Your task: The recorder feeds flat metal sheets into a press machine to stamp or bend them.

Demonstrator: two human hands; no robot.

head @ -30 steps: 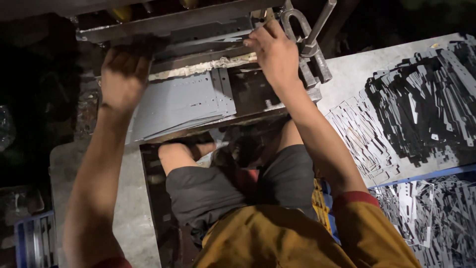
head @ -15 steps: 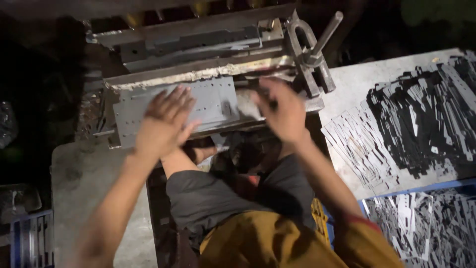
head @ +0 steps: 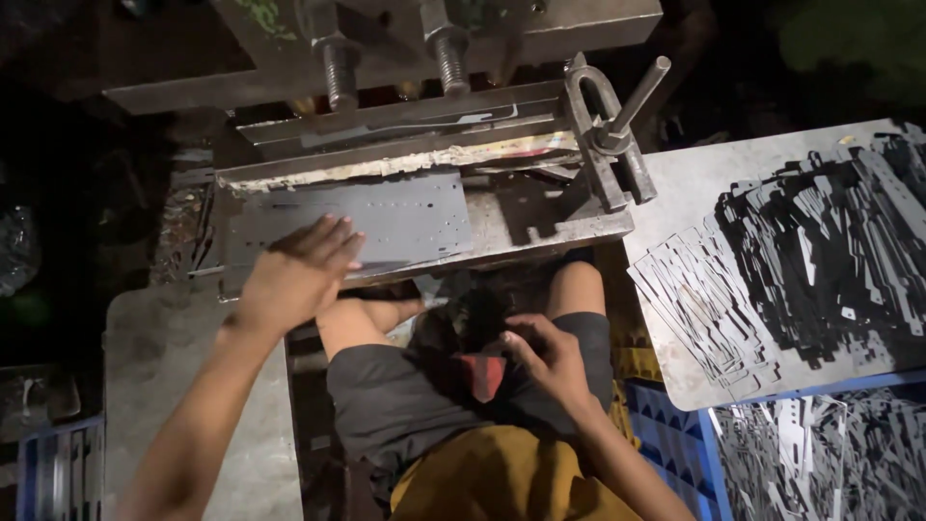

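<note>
On the press bed, left hand presses flat on the metal sheet, grip open.

the perforated metal sheet is dull blue-grey, dotted with small dark holes. the press bed is rusty grey-brown with a pale cream strip. stamped metal strips lie black and silver on a grey board. shorts dark grey, shirt mustard, crate blue.
</note>
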